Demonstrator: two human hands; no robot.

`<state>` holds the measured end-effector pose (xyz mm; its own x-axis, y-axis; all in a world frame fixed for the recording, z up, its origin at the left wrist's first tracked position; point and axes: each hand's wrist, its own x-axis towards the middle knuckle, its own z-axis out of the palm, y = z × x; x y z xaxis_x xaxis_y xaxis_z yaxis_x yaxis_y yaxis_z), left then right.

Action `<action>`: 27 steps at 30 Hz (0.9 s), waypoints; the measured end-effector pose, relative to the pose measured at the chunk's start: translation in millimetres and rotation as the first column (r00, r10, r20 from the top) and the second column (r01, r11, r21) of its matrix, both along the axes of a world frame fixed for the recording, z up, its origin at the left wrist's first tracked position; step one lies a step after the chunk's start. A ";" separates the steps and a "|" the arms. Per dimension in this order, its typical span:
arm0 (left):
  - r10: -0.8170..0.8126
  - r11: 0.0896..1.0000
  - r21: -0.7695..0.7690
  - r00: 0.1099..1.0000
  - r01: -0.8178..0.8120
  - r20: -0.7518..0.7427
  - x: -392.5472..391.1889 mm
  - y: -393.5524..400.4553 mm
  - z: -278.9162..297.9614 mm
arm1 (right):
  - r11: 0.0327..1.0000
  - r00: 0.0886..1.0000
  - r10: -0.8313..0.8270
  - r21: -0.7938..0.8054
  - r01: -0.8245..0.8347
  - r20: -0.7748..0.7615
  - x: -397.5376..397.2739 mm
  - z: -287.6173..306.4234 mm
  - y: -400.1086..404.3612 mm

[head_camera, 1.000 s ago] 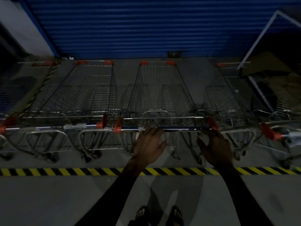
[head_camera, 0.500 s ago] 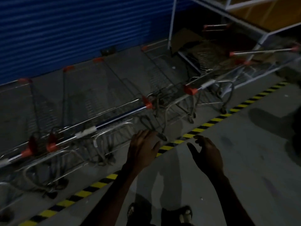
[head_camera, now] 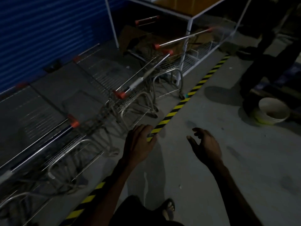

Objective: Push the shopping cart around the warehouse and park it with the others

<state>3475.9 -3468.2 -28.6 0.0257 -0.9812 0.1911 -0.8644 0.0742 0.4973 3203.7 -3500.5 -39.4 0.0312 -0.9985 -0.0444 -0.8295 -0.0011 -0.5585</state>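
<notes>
Your left hand [head_camera: 138,141] hangs with fingers spread and relaxed, and its grip holds nothing. Your right hand [head_camera: 206,144] is the same, fingers loosely curved, palm turned inward, nothing in it. Both float above the floor [head_camera: 211,185], the left over the striped line [head_camera: 172,111].

The cart [head_camera: 53,139] stands just left of your left hand, behind the line, in a row with the other carts [head_camera: 138,82] along the blue shutter [head_camera: 40,30]. It looks parked, so little seems left to do.

If you need to straighten it, take the handle [head_camera: 44,149], the bar that ends in an orange cap [head_camera: 74,122]. Put your hands well apart on the bar itself, not on the caps. The frame is stiff steel wire and will not give; the basket appears empty, so expect it to roll lightly and swing on its casters. The smooth bar may slip in a loose grip. Mind your fingers between neighbouring handles.

A bucket [head_camera: 273,111] sits to your right, near another person's legs [head_camera: 267,51].
</notes>
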 end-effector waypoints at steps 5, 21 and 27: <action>-0.021 1.000 0.022 1.000 0.021 -0.004 -18.2 -34.2 -6.2 | 1.000 1.000 0.005 0.022 -0.004 -0.007 -18.7 -2.7 -37.6; 0.117 0.992 0.068 0.988 -0.111 -0.104 -23.7 -225.1 -15.4 | 0.966 0.961 0.259 0.011 -0.259 -0.100 11.6 29.2 -257.0; 0.266 0.960 -0.072 0.962 -0.270 -0.060 14.8 -263.4 -14.1 | 0.876 0.867 0.481 0.057 -0.478 -0.132 62.8 46.3 -342.3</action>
